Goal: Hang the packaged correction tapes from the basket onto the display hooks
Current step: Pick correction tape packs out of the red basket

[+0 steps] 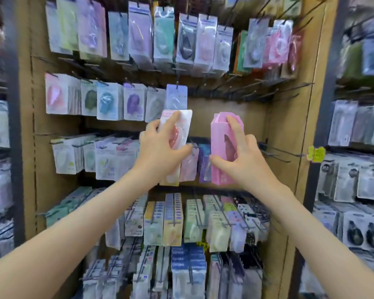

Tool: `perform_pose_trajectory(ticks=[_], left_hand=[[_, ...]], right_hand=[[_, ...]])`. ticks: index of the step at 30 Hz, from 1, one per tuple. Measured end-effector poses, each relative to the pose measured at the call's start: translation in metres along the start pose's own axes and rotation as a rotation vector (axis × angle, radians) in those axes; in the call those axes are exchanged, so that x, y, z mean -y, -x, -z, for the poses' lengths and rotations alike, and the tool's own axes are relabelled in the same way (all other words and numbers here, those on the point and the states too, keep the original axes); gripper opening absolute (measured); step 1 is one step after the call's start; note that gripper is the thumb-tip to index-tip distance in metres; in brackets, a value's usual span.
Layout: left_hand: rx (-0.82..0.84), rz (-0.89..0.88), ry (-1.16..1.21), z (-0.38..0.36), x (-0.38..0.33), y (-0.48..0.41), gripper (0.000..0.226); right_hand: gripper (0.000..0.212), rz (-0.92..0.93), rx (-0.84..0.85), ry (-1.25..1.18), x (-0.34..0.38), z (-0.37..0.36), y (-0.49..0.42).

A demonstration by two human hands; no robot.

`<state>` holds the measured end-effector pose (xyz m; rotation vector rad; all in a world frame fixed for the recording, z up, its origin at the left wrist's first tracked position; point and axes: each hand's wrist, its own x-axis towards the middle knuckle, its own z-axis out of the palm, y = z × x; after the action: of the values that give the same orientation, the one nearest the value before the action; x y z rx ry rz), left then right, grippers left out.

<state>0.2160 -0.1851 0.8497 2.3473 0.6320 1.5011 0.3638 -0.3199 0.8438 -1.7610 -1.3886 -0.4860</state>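
- Before the display board's [289, 130] middle row, the left grip [160, 145] pinches one pink-and-white correction tape packet [183, 119], thumb and fingers curled round it, just below a hanging lilac packet [176, 97].
- Right grip [246, 156] clasps a stack of pink packets [219, 145], below bare hooks [257, 92].

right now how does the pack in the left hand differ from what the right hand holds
The left hand pinches one thin white pack; the right hand grips a thick pink stack. The white pack sits higher than the pink stack. Both show pinkish tapes.
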Motion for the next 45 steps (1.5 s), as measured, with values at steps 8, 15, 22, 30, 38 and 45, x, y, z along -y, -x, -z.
perform_pose_trajectory(ticks=[8,15,22,30,38,45], left_hand=[[-0.139,0.016,-0.064,-0.012,0.04,-0.093,0.076],[-0.151,0.0,-0.098,-0.043,0.06,-0.137,0.075],[-0.194,-0.04,-0.042,-0.085,0.052,-0.169,0.076],[-0.242,-0.039,-0.131,-0.102,0.04,-0.18,0.076],[-0.284,0.001,-0.194,-0.09,0.047,-0.178,0.077],[-0.277,0.068,-0.21,-0.077,0.062,-0.175,0.078]], right_hand=[[0.084,-0.015,-0.065,0.206,-0.023,0.008,-0.11],[0.084,-0.147,-0.151,0.235,-0.07,-0.002,-0.176],[0.086,0.079,-0.144,0.262,-0.079,-0.024,-0.206],[0.084,0.143,-0.123,0.247,-0.073,-0.039,-0.233],[0.081,0.139,-0.135,0.257,-0.061,-0.045,-0.242],[0.08,0.138,-0.125,0.377,-0.058,-0.051,-0.232]])
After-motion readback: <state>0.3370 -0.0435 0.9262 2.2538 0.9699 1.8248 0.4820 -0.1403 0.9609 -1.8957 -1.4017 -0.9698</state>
